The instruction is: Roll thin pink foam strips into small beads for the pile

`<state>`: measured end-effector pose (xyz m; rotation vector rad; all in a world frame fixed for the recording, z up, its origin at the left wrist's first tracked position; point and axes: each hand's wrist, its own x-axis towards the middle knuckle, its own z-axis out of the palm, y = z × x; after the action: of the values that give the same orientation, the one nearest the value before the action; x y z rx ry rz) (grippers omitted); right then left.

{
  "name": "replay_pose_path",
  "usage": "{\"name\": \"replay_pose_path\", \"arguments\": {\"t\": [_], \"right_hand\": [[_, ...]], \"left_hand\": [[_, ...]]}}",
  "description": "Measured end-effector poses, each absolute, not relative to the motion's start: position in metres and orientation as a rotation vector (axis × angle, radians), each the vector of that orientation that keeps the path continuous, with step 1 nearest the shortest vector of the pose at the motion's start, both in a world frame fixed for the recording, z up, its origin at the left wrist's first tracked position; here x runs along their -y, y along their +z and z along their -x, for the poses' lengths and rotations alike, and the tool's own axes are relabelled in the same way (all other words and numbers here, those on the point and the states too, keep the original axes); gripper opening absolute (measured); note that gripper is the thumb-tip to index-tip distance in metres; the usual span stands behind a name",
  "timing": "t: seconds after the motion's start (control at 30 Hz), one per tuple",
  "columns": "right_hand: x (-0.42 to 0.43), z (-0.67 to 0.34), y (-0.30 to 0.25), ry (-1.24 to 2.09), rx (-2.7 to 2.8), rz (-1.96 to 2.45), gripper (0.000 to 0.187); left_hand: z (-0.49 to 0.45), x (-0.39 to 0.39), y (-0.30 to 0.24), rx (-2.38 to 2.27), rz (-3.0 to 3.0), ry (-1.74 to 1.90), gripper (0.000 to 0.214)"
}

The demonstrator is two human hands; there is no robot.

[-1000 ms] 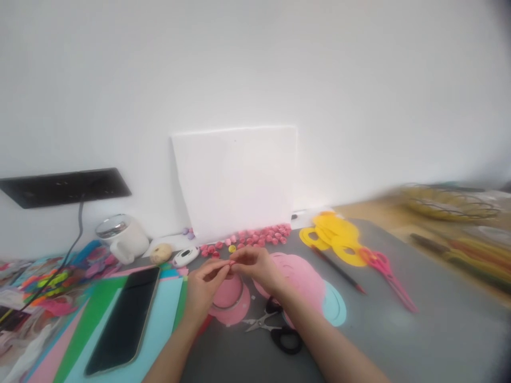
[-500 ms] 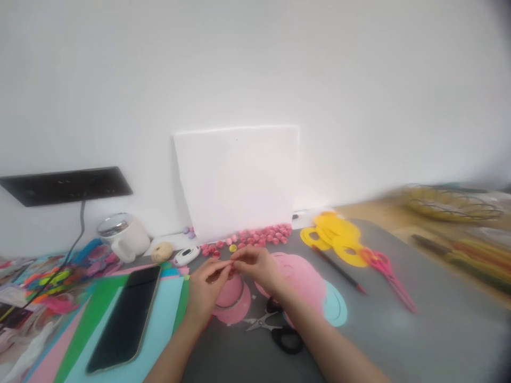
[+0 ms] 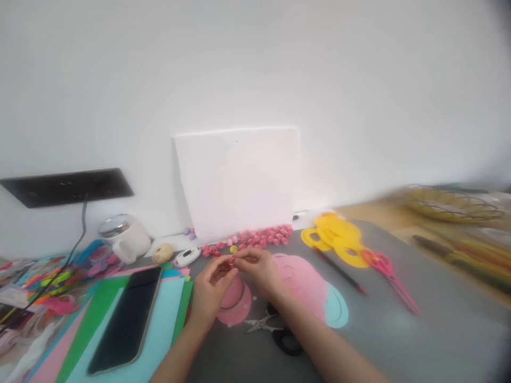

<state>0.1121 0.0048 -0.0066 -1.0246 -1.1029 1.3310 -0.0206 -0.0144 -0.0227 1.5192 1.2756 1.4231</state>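
Observation:
Between the fingertips of both hands is a small pink rolled paper flower [image 3: 231, 261], partly hidden by the fingers. My left hand [image 3: 211, 287] is closed on it from the left, thumb and fingers bent inward. From the right, my right hand [image 3: 261, 270] pinches the same flower. Under the hands lie a pink paper circle [image 3: 236, 314] and a round pink piece on it. Black-handled scissors [image 3: 286, 340] rest open below my right wrist. Along the back, several pink rolled paper flowers [image 3: 275, 233] sit in a heap, with one yellow flower [image 3: 233, 248] in front.
A white board [image 3: 239, 181] leans on the wall. To the left are a phone [image 3: 125, 319] on coloured paper sheets, a white mug [image 3: 130, 239] and a white glue-gun-like device [image 3: 187, 257]. Rightward lie yellow paper rings [image 3: 337, 231], a pencil [image 3: 339, 270] and pink scissors [image 3: 393, 279].
My left hand's fingers have shifted and opened slightly around the pink flower, which shows more now. My right hand stays nearly in place. The objects on the table have not moved.

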Motion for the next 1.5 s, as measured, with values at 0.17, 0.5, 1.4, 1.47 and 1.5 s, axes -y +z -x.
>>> {"name": "replay_pose_path", "arguments": {"t": [0.17, 0.5, 1.4, 1.47, 1.5], "right_hand": [[0.002, -0.109, 0.003, 1.382, 1.092, 1.106, 0.01], [-0.006, -0.125, -0.003, 1.297, 1.566, 1.057, 0.013], [0.009, -0.148, 0.028, 0.647, 2.117, 1.154, 0.015], [0.031, -0.159, 0.033, 0.473, 2.366, 1.331, 0.022], [0.042, -0.164, 0.032, 0.4, 2.469, 1.39, 0.024]], "left_hand": [[0.02, 0.016, -0.025, -1.439, -1.47, 1.468, 0.02], [0.031, 0.012, -0.014, -1.527, -1.403, 1.495, 0.024], [0.029, 0.012, -0.017, -1.524, -1.286, 1.687, 0.031], [0.029, 0.011, -0.018, -1.517, -1.286, 1.73, 0.03], [0.028, 0.012, -0.017, -1.517, -1.284, 1.755, 0.03]]}}
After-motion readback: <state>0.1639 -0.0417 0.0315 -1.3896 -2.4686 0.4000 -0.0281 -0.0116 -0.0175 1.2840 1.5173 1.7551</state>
